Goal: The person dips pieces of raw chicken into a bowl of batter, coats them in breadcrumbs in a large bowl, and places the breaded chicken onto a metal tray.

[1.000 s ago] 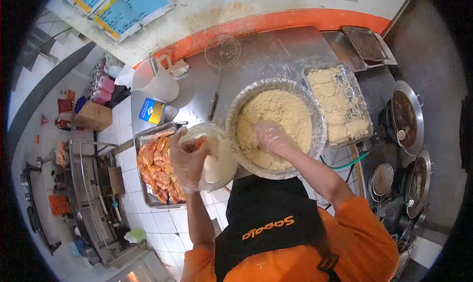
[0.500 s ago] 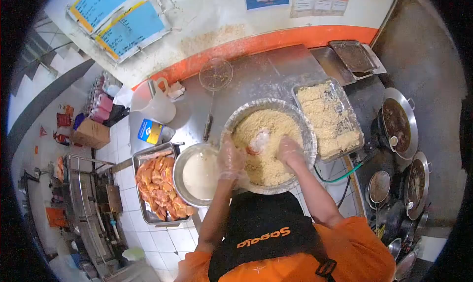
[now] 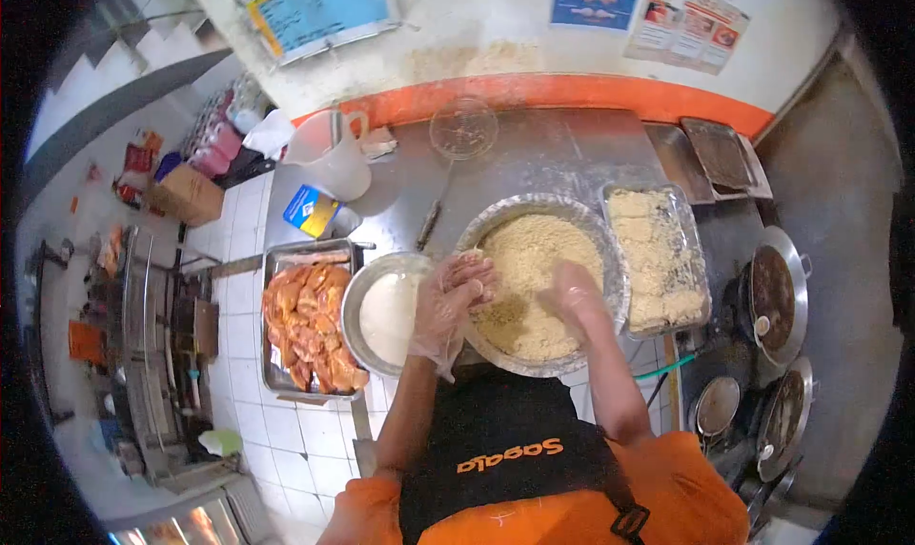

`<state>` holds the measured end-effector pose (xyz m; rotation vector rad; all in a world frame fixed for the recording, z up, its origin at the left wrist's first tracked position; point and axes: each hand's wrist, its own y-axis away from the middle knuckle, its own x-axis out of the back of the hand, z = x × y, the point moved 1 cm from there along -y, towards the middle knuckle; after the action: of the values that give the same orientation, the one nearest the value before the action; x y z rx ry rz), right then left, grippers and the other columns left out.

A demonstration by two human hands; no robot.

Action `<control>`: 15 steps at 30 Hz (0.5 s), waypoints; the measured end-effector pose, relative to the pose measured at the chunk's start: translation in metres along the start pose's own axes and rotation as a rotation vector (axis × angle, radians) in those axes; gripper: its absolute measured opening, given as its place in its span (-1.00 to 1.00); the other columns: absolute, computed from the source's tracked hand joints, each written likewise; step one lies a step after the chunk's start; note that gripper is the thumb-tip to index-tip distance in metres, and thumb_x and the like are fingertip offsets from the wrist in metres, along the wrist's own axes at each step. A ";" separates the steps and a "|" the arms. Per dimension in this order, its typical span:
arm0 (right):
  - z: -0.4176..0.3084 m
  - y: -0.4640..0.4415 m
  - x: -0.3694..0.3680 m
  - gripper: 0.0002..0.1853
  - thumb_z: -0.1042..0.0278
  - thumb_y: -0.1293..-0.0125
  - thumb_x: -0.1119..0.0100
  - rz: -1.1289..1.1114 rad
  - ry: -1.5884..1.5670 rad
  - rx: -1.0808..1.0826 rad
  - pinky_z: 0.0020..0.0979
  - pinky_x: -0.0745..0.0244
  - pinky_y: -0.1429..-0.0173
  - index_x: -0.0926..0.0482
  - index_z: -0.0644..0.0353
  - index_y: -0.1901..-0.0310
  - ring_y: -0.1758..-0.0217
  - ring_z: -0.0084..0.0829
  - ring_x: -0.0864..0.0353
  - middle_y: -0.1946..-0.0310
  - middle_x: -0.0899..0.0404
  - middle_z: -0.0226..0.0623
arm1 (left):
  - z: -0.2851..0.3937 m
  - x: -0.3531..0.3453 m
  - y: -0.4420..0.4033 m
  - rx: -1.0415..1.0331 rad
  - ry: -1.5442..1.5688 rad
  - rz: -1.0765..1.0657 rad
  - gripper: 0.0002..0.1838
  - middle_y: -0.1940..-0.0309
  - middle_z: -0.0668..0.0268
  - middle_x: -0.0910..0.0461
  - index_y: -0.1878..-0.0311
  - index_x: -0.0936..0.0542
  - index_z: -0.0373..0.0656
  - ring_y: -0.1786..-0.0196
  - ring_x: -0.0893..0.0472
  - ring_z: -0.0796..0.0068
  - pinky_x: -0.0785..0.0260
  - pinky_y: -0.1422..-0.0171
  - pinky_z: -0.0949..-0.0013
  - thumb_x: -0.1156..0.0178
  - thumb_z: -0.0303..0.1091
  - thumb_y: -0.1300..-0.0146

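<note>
In the head view, the left hand [image 3: 450, 302], in a thin clear glove, hangs over the near-left rim of a wide metal bowl [image 3: 540, 200], its fingers loosely spread and pointing in over the pale flour [image 3: 538, 340]. The right hand [image 3: 577, 302], also gloved, is in the right part of the same bowl, down at the flour – motion blurs it, so I cannot tell whether its fingers are spread or pressed together, or whether they pinch anything. The flour fills the bottom of the bowl, with a rougher, darker patch below the left fingers.

Just left of it stands a smaller metal bowl [image 3: 348, 302] of white liquid [image 3: 386, 312], partly behind the left hand and wrist. Left of that, a metal tray [image 3: 276, 390] holds a heap of raw, orange-tinted meat pieces [image 3: 310, 321]. On the right, just beside the wide bowl, pale-coated pieces [image 3: 648, 259] lie in rows in another tray [image 3: 682, 242]. Farther back on the steel table [image 3: 543, 150] are a round wire strainer [image 3: 464, 129], a white jug [image 3: 334, 164] and a blue-and-yellow packet [image 3: 312, 211] – the packet just in front of the jug
</note>
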<state>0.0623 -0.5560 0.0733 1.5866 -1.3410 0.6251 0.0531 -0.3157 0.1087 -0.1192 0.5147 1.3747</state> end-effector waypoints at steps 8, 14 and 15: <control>-0.058 0.019 0.075 -0.68 0.34 -0.31 -0.42 0.169 -0.716 0.284 -0.39 -0.58 -0.09 -0.72 0.34 -0.02 0.04 -0.47 -0.71 0.10 -0.77 -0.22 | 0.036 -0.015 0.025 -0.092 -0.013 -0.165 -0.50 -0.34 0.02 -0.52 -0.43 -0.38 -0.33 -0.37 -0.55 0.16 -0.55 -0.25 0.22 -0.05 -0.61 -0.42; -0.098 0.036 0.101 -0.71 0.31 -0.30 -0.46 0.088 -0.788 0.517 -0.43 -0.57 -0.10 -0.74 0.31 0.04 0.05 -0.52 -0.67 0.09 -0.75 -0.32 | 0.043 -0.026 0.031 -0.120 -0.025 -0.280 -0.44 -0.41 0.06 -0.47 -0.47 -0.35 -0.31 -0.43 -0.49 0.18 -0.51 -0.31 0.22 0.00 -0.65 -0.40; -0.098 0.034 0.103 -0.74 0.33 -0.31 -0.45 0.048 -0.794 0.486 -0.44 -0.57 -0.10 -0.74 0.31 0.06 0.04 -0.53 -0.66 0.10 -0.74 -0.33 | 0.044 -0.025 0.030 -0.128 -0.048 -0.305 -0.44 -0.42 0.06 -0.46 -0.48 -0.34 -0.31 -0.43 -0.49 0.18 -0.51 -0.32 0.21 -0.01 -0.65 -0.40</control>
<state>0.0760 -0.5169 0.2129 2.3508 -1.8944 0.3618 0.0346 -0.3158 0.1648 -0.2576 0.3512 1.1080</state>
